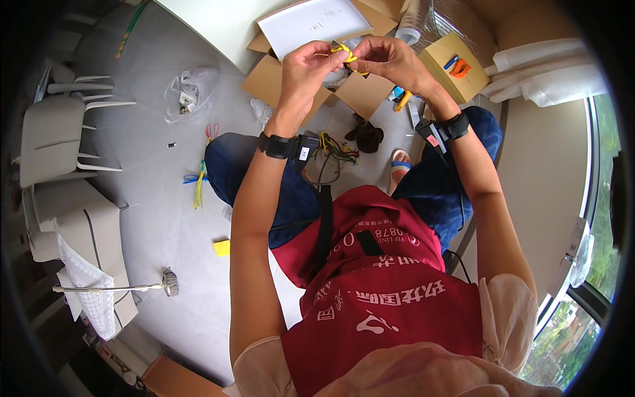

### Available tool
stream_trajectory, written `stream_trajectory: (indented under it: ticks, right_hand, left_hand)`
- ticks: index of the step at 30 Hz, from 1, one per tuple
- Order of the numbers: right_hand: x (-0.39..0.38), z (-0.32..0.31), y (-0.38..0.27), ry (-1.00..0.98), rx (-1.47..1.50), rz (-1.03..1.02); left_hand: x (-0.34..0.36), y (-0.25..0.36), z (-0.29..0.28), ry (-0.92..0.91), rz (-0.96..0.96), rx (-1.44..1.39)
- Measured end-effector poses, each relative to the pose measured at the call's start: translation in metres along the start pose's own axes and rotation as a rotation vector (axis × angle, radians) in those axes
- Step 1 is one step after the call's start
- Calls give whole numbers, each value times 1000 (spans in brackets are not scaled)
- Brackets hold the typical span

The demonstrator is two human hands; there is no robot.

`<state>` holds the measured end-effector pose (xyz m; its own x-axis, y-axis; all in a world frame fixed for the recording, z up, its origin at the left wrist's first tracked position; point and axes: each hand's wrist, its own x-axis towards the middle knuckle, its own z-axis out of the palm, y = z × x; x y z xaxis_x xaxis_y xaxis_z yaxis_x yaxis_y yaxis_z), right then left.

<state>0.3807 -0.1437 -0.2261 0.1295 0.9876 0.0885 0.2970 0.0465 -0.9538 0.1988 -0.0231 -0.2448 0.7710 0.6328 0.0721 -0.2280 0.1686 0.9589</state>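
Observation:
Both my hands are raised over an open cardboard box, fingertips close together. A short looped piece of yellow wire runs between them. My left hand pinches one side of it between thumb and forefinger. On the other side my right hand has thumb and fingers closed on the wire, a bit of it showing below them. Clear plastic wrapping partly shows in the box behind the fingers. A black strap with a small device sits on each wrist.
Bundled coloured wires and a dark brown item lie between my legs. Yellow-handled tools rest near a carton with orange and blue tools. Leftward are a plastic bag, tied wires, a yellow pad and chairs.

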Motion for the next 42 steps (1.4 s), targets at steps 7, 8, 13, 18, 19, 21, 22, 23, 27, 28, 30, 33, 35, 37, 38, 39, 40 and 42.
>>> stream_trajectory:
  ticks: [7, 8, 13, 18, 19, 21, 22, 23, 27, 28, 30, 33, 35, 37, 38, 39, 40, 42]
  right_hand:
    - [2, -2, 8, -69, 97, 9]
    - [1, -2, 9, -69, 97, 8]
    - [1, -4, 7, -121, 133, 28]
    - [0, -9, 10, -154, 117, 10]
    - [0, -9, 9, -166, 120, 14]
    - [0, -5, 8, -136, 115, 37]
    - [-1, -3, 7, -108, 108, 61]
    - [-2, -1, 9, -105, 110, 62]
    - [-4, 1, 12, -27, 149, 98]
    - [-5, 0, 12, -55, 95, 93]
    - [-4, 2, 20, -42, 117, 79]
    - [-3, 4, 30, -40, 126, 87]
    - [-3, 4, 33, -51, 114, 111]
    - [-5, 6, 35, -55, 399, 162]
    - [-6, 6, 36, -54, 401, 163]
    - [-7, 5, 36, -53, 432, 187]
    - [-7, 5, 36, -53, 463, 211]
    - [-7, 3, 34, -67, 490, 238]
  left_hand:
    - [-1, -2, 2, 58, 24, -33]
    - [-1, -2, 1, 61, 25, -46]
    - [-1, -3, -1, 78, 27, -38]
    - [-1, 0, -3, 72, 22, 7]
    - [-1, 1, -4, 75, 17, 5]
    - [-1, 0, -4, 75, 10, 3]
    - [0, -1, -4, 108, -2, -16]
    - [1, -2, -4, 142, -14, -35]
    - [4, -8, -12, 180, -6, -86]
    - [3, -8, -10, 177, -34, -126]
    - [1, -9, -6, 174, -62, -167]
    - [0, -12, -2, 89, -56, -137]
    - [1, -13, -2, 20, -18, -179]
    - [2, -12, -5, -40, -36, -197]
    - [3, -11, -7, -101, -52, -216]
    - [3, -11, -8, -102, -54, -216]
    - [3, -10, -8, -123, -58, -215]
    - [3, -10, -10, -143, -63, -214]
